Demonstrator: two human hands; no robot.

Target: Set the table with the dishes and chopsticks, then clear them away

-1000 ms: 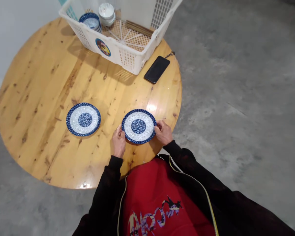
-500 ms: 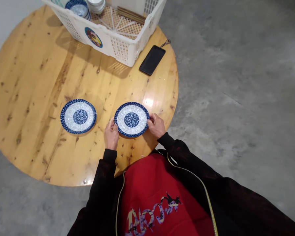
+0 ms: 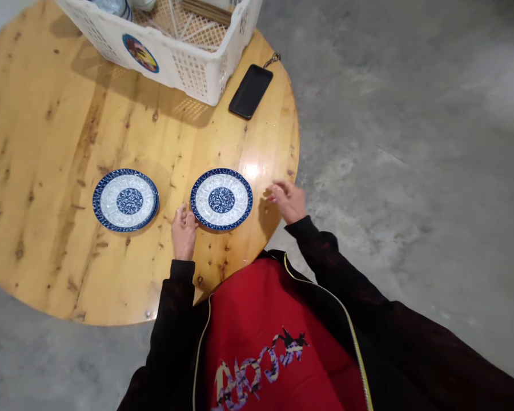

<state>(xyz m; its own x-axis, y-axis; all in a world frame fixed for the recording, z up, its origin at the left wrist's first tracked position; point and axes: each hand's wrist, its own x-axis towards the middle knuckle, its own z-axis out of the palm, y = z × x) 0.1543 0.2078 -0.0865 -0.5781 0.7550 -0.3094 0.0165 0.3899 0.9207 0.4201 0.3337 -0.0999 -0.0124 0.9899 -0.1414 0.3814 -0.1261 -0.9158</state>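
Note:
A blue-and-white plate (image 3: pixel 221 200) lies on the round wooden table (image 3: pixel 111 274) in front of me. Close by its left rim is my left hand (image 3: pixel 184 233), fingers loosely apart and holding nothing; whether a fingertip still touches the rim I cannot tell. To the plate's right, apart from it, my right hand (image 3: pixel 288 201) hovers near the table edge with its fingers partly spread and nothing in them. Farther left sits a small stack of matching plates (image 3: pixel 126 201), its top one slightly offset from what lies beneath.
A white plastic basket (image 3: pixel 171 60) stands at the table's far side, with blue-patterned bowls (image 3: pixel 115 7) and brown flat pieces (image 3: pixel 205 11) inside. Beside its right corner lies a black phone (image 3: pixel 251 91) with a strap. Grey concrete floor (image 3: pixel 402 142) surrounds the table.
Both hands have let go of the right-hand plate. My right hand has moved away to the right; my left hand stays near the rim. The whole view has shifted slightly.

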